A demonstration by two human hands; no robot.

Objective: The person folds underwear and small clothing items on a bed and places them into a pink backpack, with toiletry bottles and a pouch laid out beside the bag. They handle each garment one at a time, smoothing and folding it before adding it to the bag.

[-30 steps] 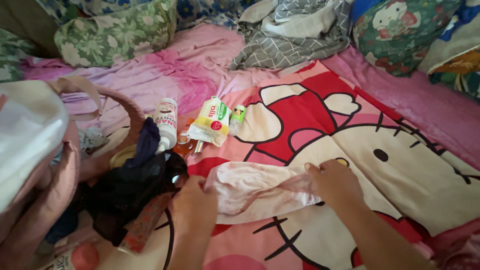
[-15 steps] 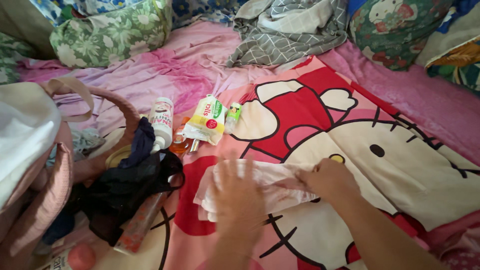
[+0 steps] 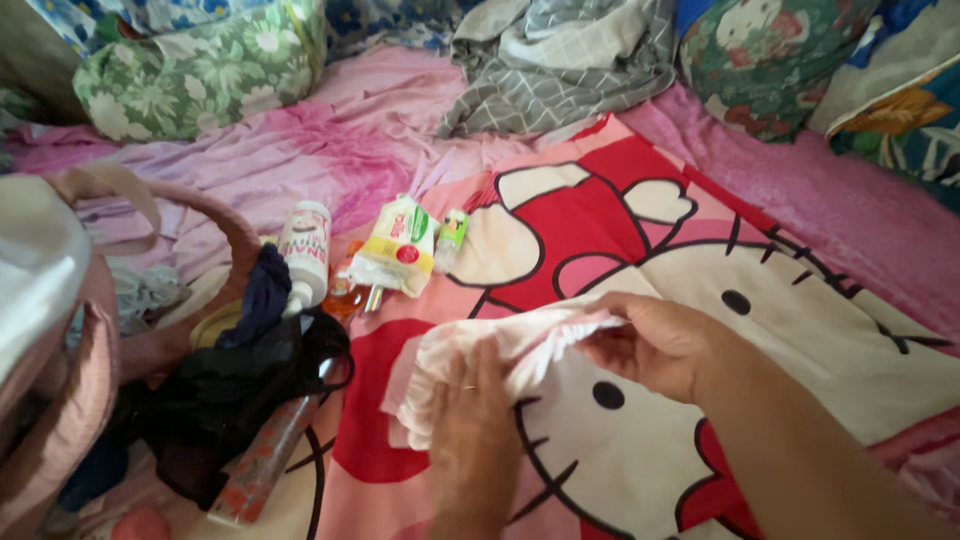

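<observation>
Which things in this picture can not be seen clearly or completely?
- Head view: the pale pink cloth is partly covered by the left hand and right hand.
- The pink fabric bag is cut off by the left edge.
- The patterned tube lies partly under the black garment.

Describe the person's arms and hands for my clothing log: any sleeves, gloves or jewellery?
Both are bare. The left hand has no glove, and a thin ring shows on one finger. The right hand is also ungloved, with no ring visible. The right forearm is bare, no sleeve, watch or bracelet in view.
</observation>
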